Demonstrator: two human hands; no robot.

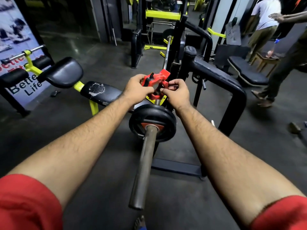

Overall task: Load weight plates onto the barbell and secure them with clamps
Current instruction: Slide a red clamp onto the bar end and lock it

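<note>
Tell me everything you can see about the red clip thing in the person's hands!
The red plastic barbell clamp is a chunky ring with black pads inside and a flat lever sticking up at the back, so it looks unlocked. Both hands hold it: the left hand grips its left side, the right hand pinches its right edge. It is held above the black round weight plate, not touching it.

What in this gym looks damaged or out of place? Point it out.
The black bench pad left of the barbell is torn: a whitish patch shows where the cover has peeled. The red clamp, gripped by both hands, left and right, sits beyond the weight plate, not against its near face.
</note>
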